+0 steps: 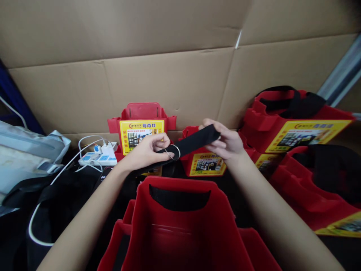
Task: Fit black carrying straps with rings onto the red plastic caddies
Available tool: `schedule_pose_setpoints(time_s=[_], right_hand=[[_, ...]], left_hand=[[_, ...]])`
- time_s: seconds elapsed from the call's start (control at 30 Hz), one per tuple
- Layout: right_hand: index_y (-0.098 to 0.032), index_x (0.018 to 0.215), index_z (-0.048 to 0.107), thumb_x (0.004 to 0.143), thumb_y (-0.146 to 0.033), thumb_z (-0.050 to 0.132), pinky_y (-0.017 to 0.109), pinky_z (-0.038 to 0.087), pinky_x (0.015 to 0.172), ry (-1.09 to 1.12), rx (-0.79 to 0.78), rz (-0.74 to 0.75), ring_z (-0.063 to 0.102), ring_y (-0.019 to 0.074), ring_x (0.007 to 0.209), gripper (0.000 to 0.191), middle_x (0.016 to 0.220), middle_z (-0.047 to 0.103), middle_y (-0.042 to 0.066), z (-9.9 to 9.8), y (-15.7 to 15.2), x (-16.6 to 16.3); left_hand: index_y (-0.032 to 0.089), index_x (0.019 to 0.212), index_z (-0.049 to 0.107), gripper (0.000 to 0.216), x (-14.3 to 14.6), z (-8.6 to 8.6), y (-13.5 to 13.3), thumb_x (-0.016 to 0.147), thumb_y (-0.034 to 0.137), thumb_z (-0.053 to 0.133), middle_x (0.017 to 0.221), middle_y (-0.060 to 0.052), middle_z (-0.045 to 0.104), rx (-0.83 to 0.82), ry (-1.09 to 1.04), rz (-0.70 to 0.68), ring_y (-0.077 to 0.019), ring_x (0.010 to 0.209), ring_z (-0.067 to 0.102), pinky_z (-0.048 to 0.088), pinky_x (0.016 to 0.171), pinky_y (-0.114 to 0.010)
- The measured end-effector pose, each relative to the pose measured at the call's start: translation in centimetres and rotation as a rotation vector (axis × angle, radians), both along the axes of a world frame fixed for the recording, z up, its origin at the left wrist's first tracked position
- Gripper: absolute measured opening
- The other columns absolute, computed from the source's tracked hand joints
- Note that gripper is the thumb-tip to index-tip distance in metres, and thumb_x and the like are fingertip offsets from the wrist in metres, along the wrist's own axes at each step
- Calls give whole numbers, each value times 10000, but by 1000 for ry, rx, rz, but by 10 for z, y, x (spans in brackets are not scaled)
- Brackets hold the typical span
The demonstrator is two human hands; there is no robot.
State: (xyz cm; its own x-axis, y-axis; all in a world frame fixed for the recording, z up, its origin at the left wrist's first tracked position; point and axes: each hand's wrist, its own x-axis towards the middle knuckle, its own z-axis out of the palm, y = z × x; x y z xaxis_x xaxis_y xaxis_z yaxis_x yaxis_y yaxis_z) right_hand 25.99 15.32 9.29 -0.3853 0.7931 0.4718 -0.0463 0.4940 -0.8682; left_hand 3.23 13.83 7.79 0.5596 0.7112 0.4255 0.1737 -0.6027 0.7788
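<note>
A black webbing strap (194,142) is stretched between my two hands, above the back edge of a red plastic tool box (175,222). My left hand (149,150) pinches the strap beside a metal ring (172,152) that the strap runs through. At the strap's other end, my right hand (224,141) grips it between thumb and fingers. The tool box right below stands with its mouth toward me, and a piece of black webbing (180,199) passes through its back wall.
More red tool boxes with yellow labels stand behind, including one at the back (143,111) and a stack at right (293,116). At left are a white power strip (105,154) with cables, a phone (103,175) and plastic wrapping (28,150). A cardboard wall (169,82) closes the back.
</note>
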Motion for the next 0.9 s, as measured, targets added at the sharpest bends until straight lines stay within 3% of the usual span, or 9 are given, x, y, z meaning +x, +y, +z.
schedule_pose_setpoints(time_s=[0.1,0.17,0.23,0.33,0.4,0.47,0.63,0.8,0.9], right_hand=[[-211,668,337,789,-626,272,220,229,445,-27,143,-281,171,31,396,437,567,313,-60,3,-6,0],[-224,689,355,787,-662,177,230,254,468,-64,183,-359,268,48,431,483,601,355,-39,3,-10,-3],[-245,721,390,763,-704,158,243,309,505,-45,223,-315,401,85,521,516,647,413,-20,2,-13,-8],[-264,767,471,738,-698,341,283,407,633,-50,273,-41,526,145,747,454,785,517,3,2,-18,-18],[-247,815,561,787,-570,441,315,417,758,-178,309,145,540,163,872,346,893,564,27,4,-22,-26],[-218,894,626,849,-408,448,333,386,858,-337,372,217,529,166,955,264,985,583,51,6,-26,-33],[-216,993,622,805,-267,545,343,375,896,-480,490,105,510,170,981,210,1064,568,45,7,-29,-39],[-192,910,585,769,-271,578,271,421,723,-496,434,-52,531,138,786,162,905,584,21,7,-26,-34],[-185,853,567,783,-275,552,260,417,701,-545,405,-33,531,125,746,115,834,580,8,7,-25,-32]], left_hand=[[167,721,427,161,-1,1,-1,678,168,583,658,43,457,-33,4,-41,-57,584,457,373,555,-186],[169,735,435,156,-1,1,-2,676,168,580,667,35,471,-42,18,-70,-64,592,466,382,561,-196],[170,736,442,142,-1,1,-3,681,171,574,662,35,470,-34,40,-82,-66,586,462,380,554,-197],[171,723,448,112,0,-1,-2,708,198,556,651,40,452,6,54,-44,-66,569,442,364,527,-190],[171,717,451,98,1,-4,2,718,204,544,654,37,456,33,46,-20,-75,585,448,379,539,-197],[171,716,457,98,0,-6,6,718,210,547,667,28,478,54,40,-18,-93,625,470,407,573,-214],[165,749,481,177,-3,-6,10,710,292,598,731,6,532,116,31,-22,-122,699,512,436,626,-237],[165,804,530,152,-4,0,2,732,284,590,782,-8,563,231,58,39,-132,744,527,438,673,-242],[163,803,548,91,-3,4,-1,723,198,571,763,0,577,271,82,65,-124,718,535,436,660,-238]])
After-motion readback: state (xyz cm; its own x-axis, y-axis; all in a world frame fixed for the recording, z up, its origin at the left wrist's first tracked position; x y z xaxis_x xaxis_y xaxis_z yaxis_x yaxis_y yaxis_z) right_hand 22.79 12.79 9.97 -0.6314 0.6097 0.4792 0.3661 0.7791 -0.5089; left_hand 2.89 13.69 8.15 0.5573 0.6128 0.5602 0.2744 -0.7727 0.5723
